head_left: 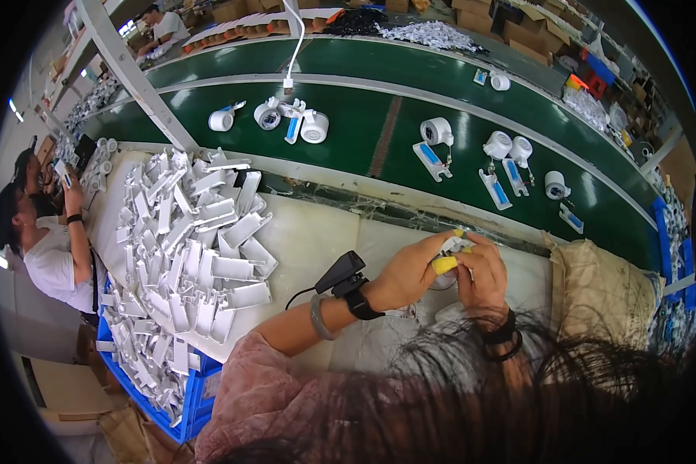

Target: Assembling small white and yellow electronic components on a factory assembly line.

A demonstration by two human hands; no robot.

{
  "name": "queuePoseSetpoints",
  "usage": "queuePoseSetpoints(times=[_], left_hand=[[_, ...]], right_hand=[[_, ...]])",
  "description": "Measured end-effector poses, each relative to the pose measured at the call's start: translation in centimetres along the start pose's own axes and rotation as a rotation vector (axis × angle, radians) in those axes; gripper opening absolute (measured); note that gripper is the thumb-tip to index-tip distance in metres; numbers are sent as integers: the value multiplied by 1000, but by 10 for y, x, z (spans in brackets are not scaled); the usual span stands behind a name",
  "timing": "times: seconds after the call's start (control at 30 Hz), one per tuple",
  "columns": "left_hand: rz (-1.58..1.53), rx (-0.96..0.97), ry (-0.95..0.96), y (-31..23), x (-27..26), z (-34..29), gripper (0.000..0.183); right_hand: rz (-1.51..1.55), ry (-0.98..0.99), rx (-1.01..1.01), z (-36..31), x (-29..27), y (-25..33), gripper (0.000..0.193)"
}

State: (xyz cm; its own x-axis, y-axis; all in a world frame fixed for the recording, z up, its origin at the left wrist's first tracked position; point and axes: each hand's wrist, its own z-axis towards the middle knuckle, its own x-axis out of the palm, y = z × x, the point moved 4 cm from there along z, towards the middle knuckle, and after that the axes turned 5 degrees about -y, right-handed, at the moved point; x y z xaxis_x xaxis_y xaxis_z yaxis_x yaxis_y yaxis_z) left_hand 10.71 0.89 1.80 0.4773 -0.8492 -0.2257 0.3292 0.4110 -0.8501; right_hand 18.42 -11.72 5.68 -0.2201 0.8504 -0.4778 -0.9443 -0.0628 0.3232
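Close together over the near side of the bench, my left hand (411, 272) and my right hand (483, 272) are both closed on a small white plastic part (452, 246). My fingers hide most of that part, so its full shape cannot be made out. Yellow covers (445, 265) sit on some of my fingertips. To the left of my hands, a big heap of white plastic covers (232, 268) lies on the bench (317, 224). A black device (340, 272) with a cable rests beside my left wrist.
Beyond the bench runs a green conveyor (325, 166) carrying several white round units (314, 127) wired to blue-topped strips (495, 188). A woven sack (605, 290) stands at right, a blue crate (201, 402) of covers at lower left. A white cable (296, 50) hangs overhead. Co-workers (58, 251) work at left.
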Motion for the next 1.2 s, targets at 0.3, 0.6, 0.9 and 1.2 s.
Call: queuePoseSetpoints(times=[0.3, 0.6, 0.9, 1.2], left_hand=[[16, -127, 0, 3, 2, -5, 42], [-72, -93, 9, 1, 2, -2, 40], [-127, -250, 74, -2, -1, -3, 49], [-34, -105, -5, -2, 0, -7, 48]], right_hand=[[2, -32, 56, -8, 5, -1, 28], [-20, -9, 60, -9, 4, -5, 26], [-26, -28, 74, -9, 5, 0, 25], [-40, -58, 58, -4, 5, 10, 28]])
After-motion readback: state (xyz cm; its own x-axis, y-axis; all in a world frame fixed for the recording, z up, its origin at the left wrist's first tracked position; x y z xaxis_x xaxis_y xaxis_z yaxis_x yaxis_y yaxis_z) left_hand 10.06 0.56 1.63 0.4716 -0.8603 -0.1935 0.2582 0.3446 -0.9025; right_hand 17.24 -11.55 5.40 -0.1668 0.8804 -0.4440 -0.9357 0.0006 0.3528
